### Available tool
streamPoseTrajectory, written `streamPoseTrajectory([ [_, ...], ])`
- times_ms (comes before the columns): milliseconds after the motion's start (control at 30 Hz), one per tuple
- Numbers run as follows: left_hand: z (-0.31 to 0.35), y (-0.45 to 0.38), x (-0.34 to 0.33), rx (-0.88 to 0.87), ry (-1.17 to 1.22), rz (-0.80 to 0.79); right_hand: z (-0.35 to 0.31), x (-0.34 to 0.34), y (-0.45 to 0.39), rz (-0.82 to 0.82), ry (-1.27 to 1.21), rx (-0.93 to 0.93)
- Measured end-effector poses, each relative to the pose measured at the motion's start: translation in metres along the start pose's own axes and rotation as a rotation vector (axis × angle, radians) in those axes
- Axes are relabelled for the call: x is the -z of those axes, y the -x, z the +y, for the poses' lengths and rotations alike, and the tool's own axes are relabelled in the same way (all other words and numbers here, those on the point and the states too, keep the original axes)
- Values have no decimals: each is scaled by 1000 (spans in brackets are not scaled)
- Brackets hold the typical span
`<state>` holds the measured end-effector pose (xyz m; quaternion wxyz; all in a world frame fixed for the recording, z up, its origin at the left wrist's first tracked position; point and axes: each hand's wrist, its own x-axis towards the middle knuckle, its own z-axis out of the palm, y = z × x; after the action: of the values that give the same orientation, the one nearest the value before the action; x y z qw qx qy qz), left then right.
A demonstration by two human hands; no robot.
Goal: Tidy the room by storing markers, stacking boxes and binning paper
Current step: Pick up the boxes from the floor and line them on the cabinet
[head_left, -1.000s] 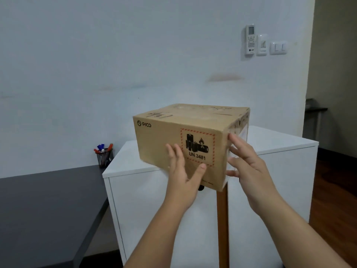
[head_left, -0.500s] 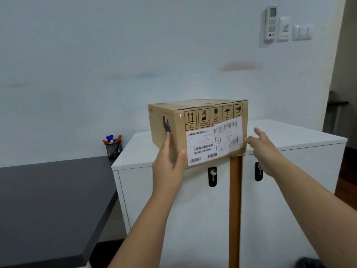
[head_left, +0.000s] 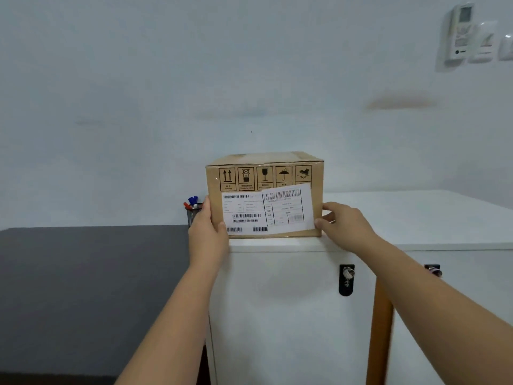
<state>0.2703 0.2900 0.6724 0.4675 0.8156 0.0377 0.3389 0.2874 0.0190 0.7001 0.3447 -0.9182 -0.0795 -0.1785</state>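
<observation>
A brown cardboard box with handling symbols and white shipping labels on its near face rests on the front left corner of a white cabinet. My left hand grips the box's lower left corner, thumb on the labelled face and fingers along the left side. My right hand holds the lower right corner, its thumb on the front and its fingers round the right side. A mesh cup of markers stands just left of the box, partly hidden behind my left hand.
A dark grey table adjoins the cabinet on the left. The cabinet front carries two black locks and a brown wooden strip. A remote and switches hang on the white wall at upper right.
The box was turned so its labelled face points at me and was set down on the cabinet's front left corner. Both hands moved to its lower corners, and the view came closer.
</observation>
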Motion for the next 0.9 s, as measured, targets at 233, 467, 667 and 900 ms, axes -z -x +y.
streamPoseTrajectory([
  [233,-3,-39,-4,59,-264,-155,4,-38,-44,23,-214,-43],
  [467,-6,-66,-23,125,-346,-291,6,-48,-75,35,-206,-88],
  [667,-18,-78,-34,130,-381,-272,11,-50,-86,18,-200,-118],
  [900,-12,-60,-28,14,-471,-154,7,-50,-72,103,-48,-165],
])
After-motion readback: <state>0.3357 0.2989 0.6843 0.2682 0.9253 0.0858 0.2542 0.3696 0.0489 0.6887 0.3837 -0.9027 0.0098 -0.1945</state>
